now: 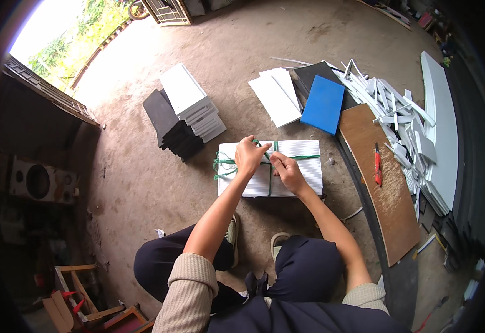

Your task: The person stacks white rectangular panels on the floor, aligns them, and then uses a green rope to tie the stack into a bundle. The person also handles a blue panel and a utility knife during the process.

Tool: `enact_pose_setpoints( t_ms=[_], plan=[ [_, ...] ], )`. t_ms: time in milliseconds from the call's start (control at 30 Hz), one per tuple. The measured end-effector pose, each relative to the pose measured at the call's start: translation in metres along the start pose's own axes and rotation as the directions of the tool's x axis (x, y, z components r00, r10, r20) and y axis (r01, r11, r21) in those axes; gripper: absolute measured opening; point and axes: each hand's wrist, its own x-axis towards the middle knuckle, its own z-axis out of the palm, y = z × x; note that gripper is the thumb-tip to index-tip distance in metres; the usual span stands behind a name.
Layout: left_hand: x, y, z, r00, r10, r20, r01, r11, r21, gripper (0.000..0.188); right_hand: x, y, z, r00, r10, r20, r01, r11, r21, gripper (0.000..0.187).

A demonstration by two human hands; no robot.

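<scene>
Right in front of my feet lies a stack of white ribbed sheets (301,177), bound crosswise with green plastic twine (308,157). Loose twine ends trail off its left side. My left hand (248,157) is over the middle of the stack, its fingers closed on the twine near the crossing. Just right of it, my right hand (288,173) pinches the same twine, thumb bent over the fingers. A short length of green runs between the two hands. The knot itself is partly covered by my fingers.
Beyond the bundle stand piled white panels (184,91) and black sheets (162,116). A blue panel (324,104) and white boards (276,97) lie far right. A red utility knife (378,166) rests on a brown board (387,222) beside heaped white offcuts (400,122). A wooden frame (81,291) is lower left.
</scene>
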Motion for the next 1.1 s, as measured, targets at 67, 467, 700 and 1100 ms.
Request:
enact_pose_setpoints(
  t_ms=[67,467,700,1100],
  plan=[
    [-0.004,0.008,0.015,0.976,0.122,-0.182,-0.103,0.989,0.110,0.017,-0.002,-0.003,0.004,0.998,-0.026,-0.061,0.017,0.990,-0.140,0.029],
    [0.022,-0.016,0.037,0.787,0.618,0.009,-0.598,0.758,0.258,0.010,-0.033,0.009,0.021,0.972,-0.056,-0.227,0.020,0.987,-0.159,0.030],
    [0.024,-0.014,0.038,0.809,0.588,0.016,-0.573,0.781,0.249,0.010,-0.040,0.015,0.017,0.980,-0.091,-0.178,0.054,0.977,-0.204,0.027],
    [-0.009,-0.016,-0.011,0.957,0.150,0.248,-0.073,0.953,-0.293,0.038,-0.030,0.034,0.008,0.992,-0.039,-0.120,0.055,0.990,0.132,0.028]
  ],
)
